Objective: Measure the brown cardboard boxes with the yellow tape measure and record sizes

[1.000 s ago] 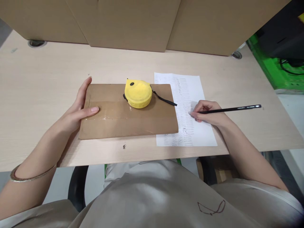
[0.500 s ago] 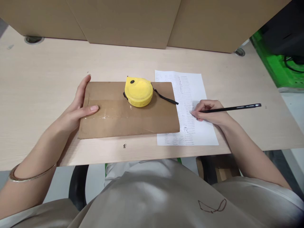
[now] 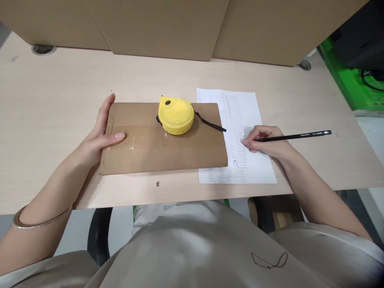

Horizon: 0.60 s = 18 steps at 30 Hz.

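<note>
My left hand (image 3: 100, 134) grips the left end of a flat brown cardboard box (image 3: 141, 156), thumb on top and the other fingers at its far edge and side. A yellow tape measure (image 3: 176, 116) with a black wrist strap (image 3: 210, 122) rests on the box, the strap reaching past its right edge. Partly under the box lies a sheet of paper (image 3: 264, 168) covered with lines of writing. Over that sheet, my right hand (image 3: 267, 140) pinches a black pencil (image 3: 300, 136); its tip is at the paper, hidden by my fingers.
All of this is on a pale wooden desk (image 3: 144, 76). Tall cardboard panels (image 3: 162, 28) stand along the back, near two round cable holes (image 3: 43, 49). A dark object and a green surface (image 3: 342, 88) show at the far right. The desk's front edge runs close to my body.
Almost nothing differs. The whole view has shifted very slightly, while both hands keep the same holds and the box and tape measure stay in place.
</note>
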{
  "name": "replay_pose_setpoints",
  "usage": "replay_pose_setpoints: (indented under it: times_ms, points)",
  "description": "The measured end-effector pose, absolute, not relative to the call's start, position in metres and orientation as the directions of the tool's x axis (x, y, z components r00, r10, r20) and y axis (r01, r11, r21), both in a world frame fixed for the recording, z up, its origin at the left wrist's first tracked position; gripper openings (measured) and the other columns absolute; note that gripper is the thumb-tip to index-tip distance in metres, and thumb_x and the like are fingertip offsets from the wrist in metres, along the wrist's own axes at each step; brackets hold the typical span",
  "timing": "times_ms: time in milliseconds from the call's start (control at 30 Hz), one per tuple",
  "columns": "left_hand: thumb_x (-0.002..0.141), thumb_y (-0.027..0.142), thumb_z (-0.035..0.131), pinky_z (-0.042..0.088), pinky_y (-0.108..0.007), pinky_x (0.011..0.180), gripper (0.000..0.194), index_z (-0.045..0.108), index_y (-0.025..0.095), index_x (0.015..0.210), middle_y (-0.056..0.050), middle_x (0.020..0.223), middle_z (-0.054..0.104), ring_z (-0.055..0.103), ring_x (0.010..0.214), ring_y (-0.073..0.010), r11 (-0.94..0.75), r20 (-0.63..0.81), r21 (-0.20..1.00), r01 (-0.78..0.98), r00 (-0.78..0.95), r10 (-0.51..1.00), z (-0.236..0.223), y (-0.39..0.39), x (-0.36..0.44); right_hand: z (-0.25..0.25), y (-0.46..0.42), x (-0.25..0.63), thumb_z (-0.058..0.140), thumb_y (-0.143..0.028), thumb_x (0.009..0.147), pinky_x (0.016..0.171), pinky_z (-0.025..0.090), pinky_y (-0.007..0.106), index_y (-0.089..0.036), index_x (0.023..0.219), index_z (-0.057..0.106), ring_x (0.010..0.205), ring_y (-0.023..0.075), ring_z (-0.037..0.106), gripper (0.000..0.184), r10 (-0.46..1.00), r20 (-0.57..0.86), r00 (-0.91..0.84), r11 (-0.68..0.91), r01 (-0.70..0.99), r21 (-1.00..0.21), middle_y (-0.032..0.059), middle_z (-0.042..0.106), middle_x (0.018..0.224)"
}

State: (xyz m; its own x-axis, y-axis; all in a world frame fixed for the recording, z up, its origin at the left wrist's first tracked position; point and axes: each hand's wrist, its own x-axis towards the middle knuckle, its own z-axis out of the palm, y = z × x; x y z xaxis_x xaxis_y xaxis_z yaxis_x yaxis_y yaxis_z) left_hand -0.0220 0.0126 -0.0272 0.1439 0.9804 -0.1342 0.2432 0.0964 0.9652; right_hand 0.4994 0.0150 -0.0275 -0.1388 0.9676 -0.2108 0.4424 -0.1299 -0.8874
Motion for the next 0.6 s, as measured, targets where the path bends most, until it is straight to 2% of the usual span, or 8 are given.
replay_pose_setpoints:
  times_ms: [100,267,467,600]
  points:
    - [0.069,0.076,0.103,0.033,-0.084,0.141,0.146,0.026,0.046,0.189,-0.007,0.198,0.034,0.039,0.176,-0.0621,0.081,-0.121,0.962,0.261,0.139,0.983,-0.0295,0.0123,-0.0237,-0.0258,0.0148,0.4989,0.112,-0.068,0.063,0.05,0.046,0.031,-0.026,0.061,0.068,0.05,0.0145,0.057,0.061,0.964,-0.218,-0.15,-0.129,0.455,-0.881,0.001,0.066,0.054]
    - [0.08,0.069,0.101,0.027,-0.085,0.142,0.131,0.031,0.049,0.188,-0.004,0.196,0.039,0.04,0.176,-0.0593,0.044,-0.08,0.973,0.225,0.154,0.985,-0.0336,0.01,-0.0266,-0.024,0.0145,0.4983,0.112,-0.062,0.064,0.05,0.045,0.031,-0.025,0.06,0.067,0.05,0.0143,0.057,0.058,0.965,-0.227,-0.135,-0.144,0.45,-0.881,0.001,0.065,0.054]
    - [0.079,0.067,0.102,0.024,-0.084,0.143,0.13,0.033,0.049,0.188,-0.003,0.196,0.037,0.034,0.178,-0.0587,0.024,-0.061,0.977,0.213,0.171,0.983,-0.0371,0.012,-0.0297,-0.026,0.0141,0.5003,0.112,-0.057,0.066,0.051,0.044,0.031,-0.025,0.061,0.067,0.05,0.0147,0.056,0.055,0.966,-0.227,-0.125,-0.15,0.445,-0.883,0.0009,0.063,0.053]
    - [0.079,0.07,0.102,0.03,-0.083,0.142,0.129,0.035,0.05,0.187,-0.003,0.194,0.041,0.039,0.176,-0.058,0.012,-0.052,0.971,0.238,0.163,0.985,-0.0375,0.0114,-0.0297,-0.0278,0.0146,0.5019,0.11,-0.059,0.069,0.051,0.043,0.032,-0.026,0.062,0.066,0.05,0.0153,0.055,0.056,0.963,-0.226,-0.147,-0.137,0.454,-0.881,0.0017,0.063,0.054]
